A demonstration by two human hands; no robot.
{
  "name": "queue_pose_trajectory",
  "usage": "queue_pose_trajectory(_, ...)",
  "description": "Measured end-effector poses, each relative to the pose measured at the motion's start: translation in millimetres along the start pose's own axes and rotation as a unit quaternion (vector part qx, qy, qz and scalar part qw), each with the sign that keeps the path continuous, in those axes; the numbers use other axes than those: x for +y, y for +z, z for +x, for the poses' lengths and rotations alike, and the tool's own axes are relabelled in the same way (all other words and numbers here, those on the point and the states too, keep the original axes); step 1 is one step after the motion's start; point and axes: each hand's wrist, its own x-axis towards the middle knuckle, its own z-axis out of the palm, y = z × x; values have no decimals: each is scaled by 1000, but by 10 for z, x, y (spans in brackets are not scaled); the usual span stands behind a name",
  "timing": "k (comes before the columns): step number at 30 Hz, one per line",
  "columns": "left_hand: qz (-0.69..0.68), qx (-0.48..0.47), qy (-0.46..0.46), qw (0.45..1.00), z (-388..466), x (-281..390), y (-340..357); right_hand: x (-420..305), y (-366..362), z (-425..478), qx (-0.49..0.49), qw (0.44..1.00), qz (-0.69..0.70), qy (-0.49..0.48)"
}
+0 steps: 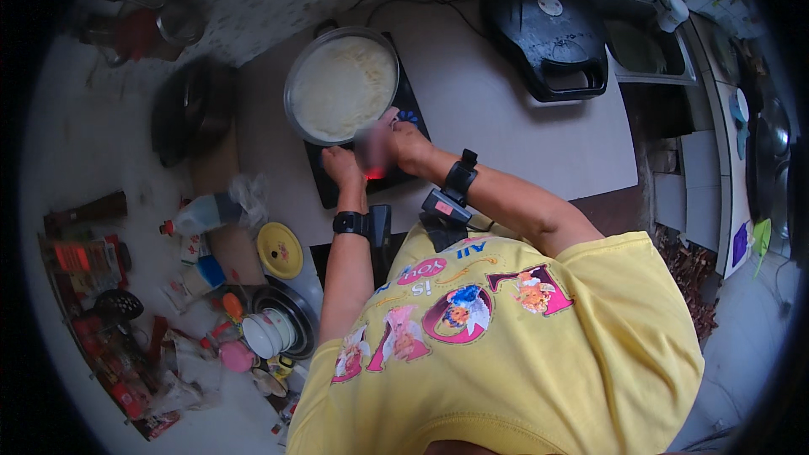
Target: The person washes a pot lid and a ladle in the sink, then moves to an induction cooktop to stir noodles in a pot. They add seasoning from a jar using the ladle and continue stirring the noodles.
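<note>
A round metal pan [341, 88] with pale, creamy food in it stands on a black cooktop [411, 98]. My left hand [344, 165] is at the pan's near rim, its fingers curled and their tips hidden. Just to the right, my right hand [411, 144] is closed around a pink item [389, 117], perhaps a cloth, against the near right rim. A blurred patch between my hands hides what is there. Red light [376, 173] glows on the cooktop below that patch. Both wrists wear black straps with small devices.
A large black electric griddle [547, 31] is at the back right, beside a metal sink [644, 44]. Black cables run along the wall. A dark pot [193, 110], a plastic bottle [202, 215], a yellow lid [280, 251] and stacked bowls [268, 333] are on the left.
</note>
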Motion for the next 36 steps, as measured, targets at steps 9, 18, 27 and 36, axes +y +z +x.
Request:
queue_pose_trajectory(9,49,-33,-62,996,-81,269,-199,-358,-392,238,-14,992,124,-29)
queue_pose_trajectory(18,45,-119,-56,990,325,309,-660,-1361,-807,736,90,977,86,-175)
queue_pose_trajectory(27,-21,-50,-119,991,271,512,-678,-1355,-852,636,232,931,-173,-222)
queue_pose_trajectory(36,122,-86,-72,986,682,393,-802,-983,-505,932,49,911,-383,-147)
